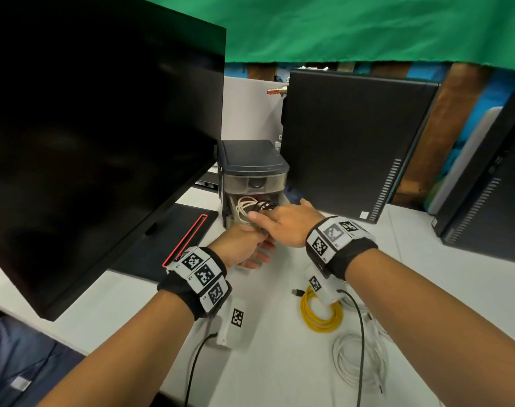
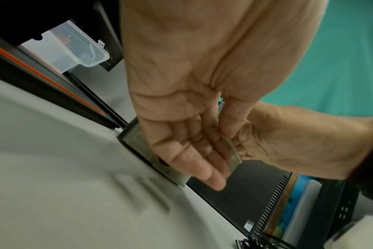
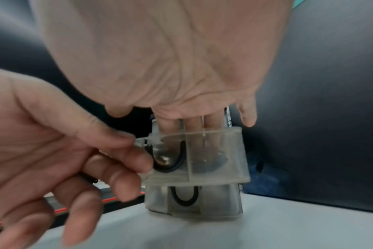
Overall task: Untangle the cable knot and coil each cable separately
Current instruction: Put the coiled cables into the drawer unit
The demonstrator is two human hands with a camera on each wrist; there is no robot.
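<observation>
- Translucent drawer (image 3: pixel 194 155) of the small drawer unit (image 1: pixel 251 168) is pulled out; white and black cables (image 1: pixel 251 208) lie inside.
- Right hand (image 1: pixel 285 226): fingers reach into the drawer; grip cannot be told.
- Left hand (image 1: pixel 241 245): thumb and fingers pinch the drawer's front edge.
- Yellow cable coil (image 1: pixel 320 314) lies on the table (image 1: pixel 279 362), nearer the person than the drawer unit.

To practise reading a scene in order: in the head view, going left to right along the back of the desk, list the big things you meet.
Monitor → drawer unit → upright computer case → second case at the right edge.
</observation>
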